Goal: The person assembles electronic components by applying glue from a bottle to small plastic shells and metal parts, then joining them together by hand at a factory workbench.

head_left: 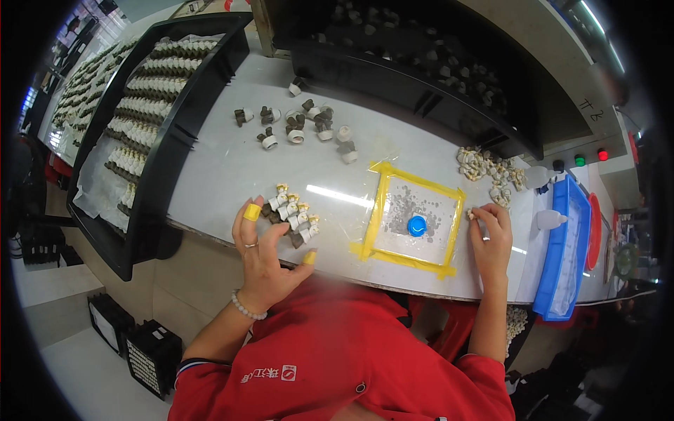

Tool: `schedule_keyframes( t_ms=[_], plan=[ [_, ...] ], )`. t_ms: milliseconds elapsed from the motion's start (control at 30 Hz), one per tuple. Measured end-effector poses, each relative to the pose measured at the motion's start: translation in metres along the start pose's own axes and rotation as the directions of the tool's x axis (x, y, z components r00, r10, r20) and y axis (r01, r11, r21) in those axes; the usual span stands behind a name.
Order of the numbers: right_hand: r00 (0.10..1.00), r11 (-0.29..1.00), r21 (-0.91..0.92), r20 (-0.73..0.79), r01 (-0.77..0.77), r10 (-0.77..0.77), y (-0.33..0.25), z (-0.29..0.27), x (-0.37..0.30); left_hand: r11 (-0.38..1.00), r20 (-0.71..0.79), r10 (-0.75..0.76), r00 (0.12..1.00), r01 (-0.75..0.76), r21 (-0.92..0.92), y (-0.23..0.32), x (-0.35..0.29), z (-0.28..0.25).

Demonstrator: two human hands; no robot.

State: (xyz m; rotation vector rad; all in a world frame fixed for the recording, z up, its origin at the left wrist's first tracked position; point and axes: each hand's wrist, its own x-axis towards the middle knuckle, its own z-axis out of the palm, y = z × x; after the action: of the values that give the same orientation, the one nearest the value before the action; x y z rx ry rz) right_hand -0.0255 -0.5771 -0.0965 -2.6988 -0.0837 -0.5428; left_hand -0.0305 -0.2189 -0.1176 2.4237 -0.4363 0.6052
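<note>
While the right hand (493,242) pinches a small cream piece (471,215) beside the yellow tape (456,230) | left hand (264,261) spread open by white-and-dark parts (288,209) | slack pinch could drop it; stray brush could topple them

1. Pale piece (471,215) at the right hand's (493,235) fingertips: too small to make out.
2. Parts (446,71) in the black bin (379,84): blurred by shadow.
3. Red shirt (351,337): cut off below.
</note>
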Motion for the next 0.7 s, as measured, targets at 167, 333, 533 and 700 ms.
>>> schedule_keyframes(
  t_ms=[167, 333, 533, 700],
  plan=[
    [0.998, 0.996, 0.062, 0.006, -0.059, 0.058, -0.003, 0.002, -0.015, 0.995, 0.03, -0.078, 0.997, 0.08, -0.063, -0.003, 0.016, 0.001],
    [0.998, 0.995, 0.1, -0.054, -0.029, 0.035, 0.001, 0.011, -0.016, 0.994, 0.148, -0.097, 0.984, 0.104, -0.039, -0.011, 0.016, 0.002],
    [0.998, 0.997, 0.082, -0.061, -0.007, 0.012, 0.006, 0.013, -0.017, 0.995, 0.118, -0.066, 0.991, 0.074, -0.07, -0.009, 0.022, -0.002],
    [0.998, 0.989, 0.137, -0.04, -0.049, 0.055, 0.011, 0.009, -0.025, 0.992, 0.127, -0.015, 0.992, 0.03, -0.12, -0.014, 0.024, 0.002]
  ],
)
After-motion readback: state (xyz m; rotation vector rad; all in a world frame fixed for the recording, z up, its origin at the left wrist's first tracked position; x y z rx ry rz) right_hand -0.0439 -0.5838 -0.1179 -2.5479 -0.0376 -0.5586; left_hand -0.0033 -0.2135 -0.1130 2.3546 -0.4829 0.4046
